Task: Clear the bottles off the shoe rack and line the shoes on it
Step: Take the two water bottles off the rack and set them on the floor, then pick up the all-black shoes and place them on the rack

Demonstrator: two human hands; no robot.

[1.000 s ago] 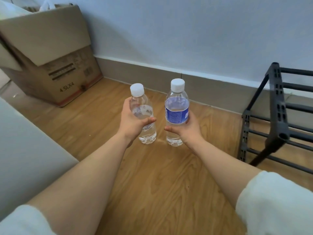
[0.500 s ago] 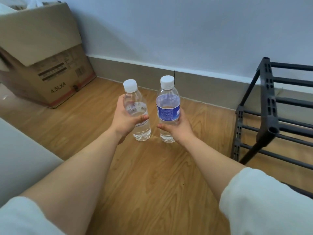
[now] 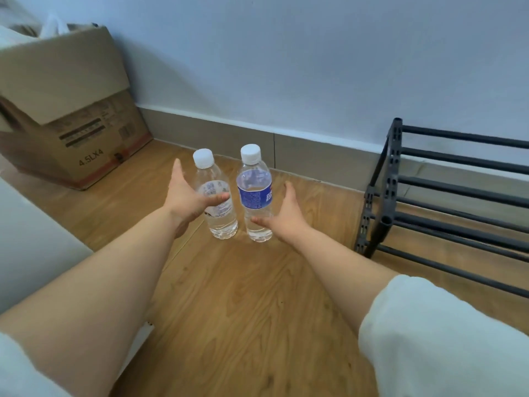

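two clear plastic water bottles with white screw caps stand upright side by side on the wooden floor, one with a pale label (image 3: 219, 202), one with a blue label (image 3: 254, 193), well left of the black metal shoe rack (image 3: 446, 193). they look full, so fairly heavy, smooth, slightly squashy; best held round the labelled middle. left hand (image 3: 186, 199) and right hand (image 3: 289, 216) flank them, each grip spread, holding nothing. one cardboard box (image 3: 71, 110) sits by the wall; no shoes in view.
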